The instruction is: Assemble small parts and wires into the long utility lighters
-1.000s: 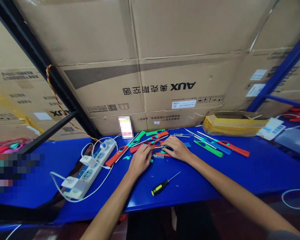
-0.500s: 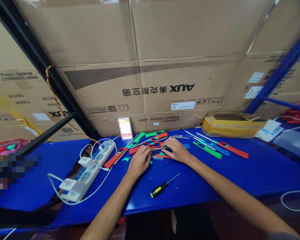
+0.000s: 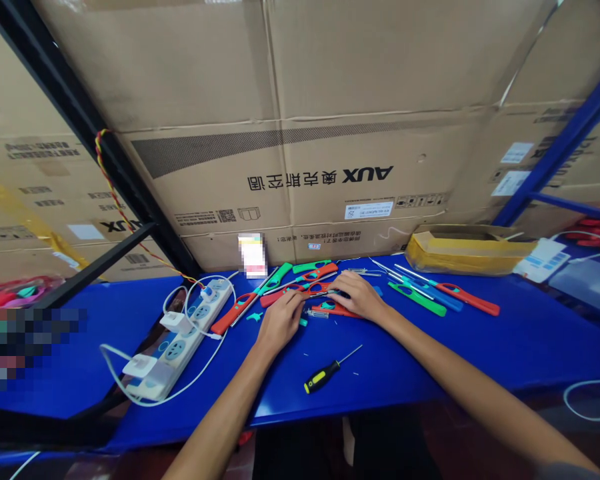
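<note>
Amid scattered long-necked lighter parts, my left hand (image 3: 282, 321) is closed, thumb and fingertips pinching one end of a thin metal piece (image 3: 316, 295). From the other side, the closed fingers of my right hand (image 3: 359, 295) hold the same piece, hiding most of that end. Just below lies an open red lighter body (image 3: 337, 309) with green parts, beside a small clear lighter tank (image 3: 318, 314). Red lighter casings (image 3: 275, 295) lie behind my hands. A black-and-yellow screwdriver (image 3: 322, 377) rests on the blue tabletop (image 3: 395, 373), nearer to me.
A white power strip (image 3: 180, 347) with plugged chargers and cables stands left. More lighters (image 3: 467, 300) lie to the right, before a yellow-taped cardboard box (image 3: 470, 257). Behind rises a large carton (image 3: 330, 80). A green trigger piece (image 3: 255, 317) lies left of my hands.
The whole view has shifted slightly. Both hands stay at nearly the same spot, with the right fingers slightly changed around the thin piece. The screwdriver and lighters lie as before.
</note>
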A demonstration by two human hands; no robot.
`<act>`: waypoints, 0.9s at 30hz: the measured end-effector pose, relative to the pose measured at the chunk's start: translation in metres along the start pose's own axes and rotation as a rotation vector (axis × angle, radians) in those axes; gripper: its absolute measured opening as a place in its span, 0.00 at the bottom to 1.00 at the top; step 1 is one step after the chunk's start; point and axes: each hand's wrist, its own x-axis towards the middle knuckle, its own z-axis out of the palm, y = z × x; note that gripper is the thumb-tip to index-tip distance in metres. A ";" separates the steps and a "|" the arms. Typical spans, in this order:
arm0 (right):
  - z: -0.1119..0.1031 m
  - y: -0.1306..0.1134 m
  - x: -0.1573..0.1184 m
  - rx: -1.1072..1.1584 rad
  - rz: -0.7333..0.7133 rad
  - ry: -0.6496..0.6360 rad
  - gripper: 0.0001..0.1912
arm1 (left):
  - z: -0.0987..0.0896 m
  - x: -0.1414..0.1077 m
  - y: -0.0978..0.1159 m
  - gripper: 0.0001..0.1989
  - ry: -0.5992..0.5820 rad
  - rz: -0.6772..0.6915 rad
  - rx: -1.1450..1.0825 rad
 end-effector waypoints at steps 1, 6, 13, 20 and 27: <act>-0.001 0.000 0.000 0.000 -0.010 -0.004 0.06 | 0.000 0.000 0.000 0.13 -0.003 -0.005 0.003; 0.000 0.000 0.000 0.018 -0.035 -0.010 0.08 | -0.001 0.000 -0.001 0.14 -0.015 -0.024 0.016; 0.004 -0.004 0.000 0.058 -0.018 -0.013 0.06 | -0.001 0.001 -0.008 0.13 -0.032 -0.039 0.107; 0.007 -0.009 0.000 0.042 0.020 -0.008 0.07 | -0.001 0.000 -0.009 0.13 0.015 0.005 0.096; 0.004 -0.010 0.000 0.021 0.023 -0.033 0.07 | 0.000 0.003 -0.007 0.13 0.032 0.018 0.061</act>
